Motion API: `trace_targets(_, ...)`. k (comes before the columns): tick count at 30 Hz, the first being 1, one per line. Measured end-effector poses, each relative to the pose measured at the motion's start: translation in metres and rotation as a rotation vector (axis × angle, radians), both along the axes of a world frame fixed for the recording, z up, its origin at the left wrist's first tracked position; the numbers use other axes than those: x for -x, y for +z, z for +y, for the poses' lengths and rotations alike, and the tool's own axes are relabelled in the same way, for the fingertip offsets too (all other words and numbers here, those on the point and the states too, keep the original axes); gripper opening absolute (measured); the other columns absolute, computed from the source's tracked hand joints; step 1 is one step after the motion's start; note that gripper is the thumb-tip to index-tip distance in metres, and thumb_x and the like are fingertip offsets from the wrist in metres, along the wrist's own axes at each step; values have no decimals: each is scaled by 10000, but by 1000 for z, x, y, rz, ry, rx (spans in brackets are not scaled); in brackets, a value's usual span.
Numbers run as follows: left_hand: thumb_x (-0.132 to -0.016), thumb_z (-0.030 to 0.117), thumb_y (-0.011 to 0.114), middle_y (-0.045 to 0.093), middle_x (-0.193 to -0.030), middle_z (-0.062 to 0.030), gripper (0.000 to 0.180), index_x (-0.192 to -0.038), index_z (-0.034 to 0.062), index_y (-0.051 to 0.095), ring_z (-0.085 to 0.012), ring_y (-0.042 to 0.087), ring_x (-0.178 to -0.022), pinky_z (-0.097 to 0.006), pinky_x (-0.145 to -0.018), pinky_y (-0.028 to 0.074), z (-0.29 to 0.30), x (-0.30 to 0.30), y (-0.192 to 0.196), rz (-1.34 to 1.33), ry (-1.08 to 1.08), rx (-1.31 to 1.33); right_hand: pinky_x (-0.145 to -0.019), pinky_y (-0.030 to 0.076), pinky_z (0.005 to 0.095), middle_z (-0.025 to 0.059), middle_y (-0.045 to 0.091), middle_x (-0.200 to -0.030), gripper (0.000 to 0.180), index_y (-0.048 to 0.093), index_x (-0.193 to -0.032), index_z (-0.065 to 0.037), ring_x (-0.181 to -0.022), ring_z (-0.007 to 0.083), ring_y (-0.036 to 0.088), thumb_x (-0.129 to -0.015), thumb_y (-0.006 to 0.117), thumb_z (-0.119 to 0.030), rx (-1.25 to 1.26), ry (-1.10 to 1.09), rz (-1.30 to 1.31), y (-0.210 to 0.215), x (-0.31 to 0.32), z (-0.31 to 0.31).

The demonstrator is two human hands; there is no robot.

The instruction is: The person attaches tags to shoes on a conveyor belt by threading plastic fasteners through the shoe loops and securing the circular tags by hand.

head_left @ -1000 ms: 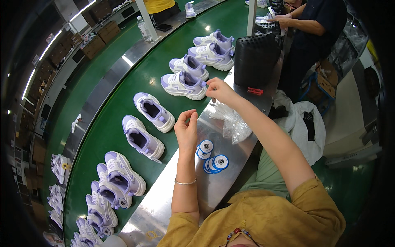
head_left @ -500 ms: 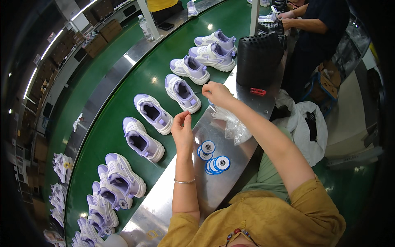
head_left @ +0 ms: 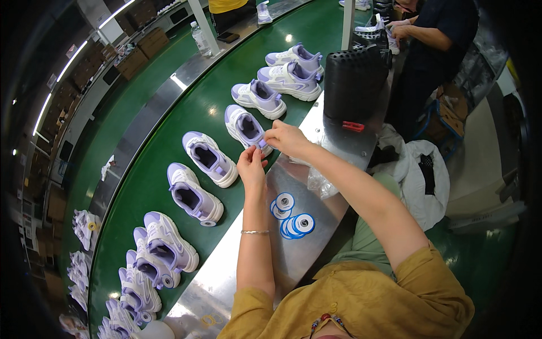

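Both my hands meet at the heel of a white-and-lilac sneaker on the green belt. My right hand pinches beside its heel loop, coming in from the right. Just below, my left hand has thumb and fingers pressed together against the heel. What either fingertip grip holds is too small to make out. Beside my wrists on the metal ledge lie several round blue-rimmed tags. A bundle of clear plastic strands lies partly under my right forearm.
More sneakers line the curved green belt, some with round tags at the heel. A black perforated bin and a red object are on the metal ledge. A co-worker handles a shoe at the upper right.
My right hand has moved left and down to the sneaker's heel, bringing a thin strand in from the right. My left hand has risen slightly. The sneakers have shifted a little toward the lower left.
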State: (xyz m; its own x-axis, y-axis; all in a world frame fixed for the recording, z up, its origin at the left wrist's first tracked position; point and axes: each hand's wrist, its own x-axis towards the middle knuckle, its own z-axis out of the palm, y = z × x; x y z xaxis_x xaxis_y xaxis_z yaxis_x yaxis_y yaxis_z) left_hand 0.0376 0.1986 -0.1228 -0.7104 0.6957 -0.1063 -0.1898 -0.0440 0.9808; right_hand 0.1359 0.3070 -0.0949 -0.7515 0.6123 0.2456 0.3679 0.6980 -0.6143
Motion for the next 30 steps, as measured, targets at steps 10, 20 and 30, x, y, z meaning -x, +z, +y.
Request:
trace_targets(10, -854, 150, 608, 564, -740, 5, 106, -855, 45, 591, -69, 508, -658, -208, -527, 419, 10, 2, 3, 13, 98, -62, -689, 478, 412, 133, 651, -872, 188, 639, -901, -113, -808, 314, 619, -822, 521, -237, 110, 13, -26, 15, 1, -7)
trace_targets(20, -890, 99, 553, 618, -884, -36, 99, -922, 16, 596, -62, 541, -714, -187, -545, 425, 4, -18, 33, 353, 112, -295, -650, 469, 403, 176, 630, -776, 196, 562, -975, -38, -738, 334, 616, -820, 484, -130, 260, 33, 239, 29, -6, 2)
trace_targets(30, -910, 102, 524, 573, -766, -14, 94, -896, 15, 557, -55, 493, -632, -191, -543, 421, 9, -18, 17, 281, -39, -237, -537, 440, 288, 91, 604, -645, 172, 572, -916, 10, -582, 146, 581, -828, 538, -135, 524, 149, 411, 25, 4, 1)
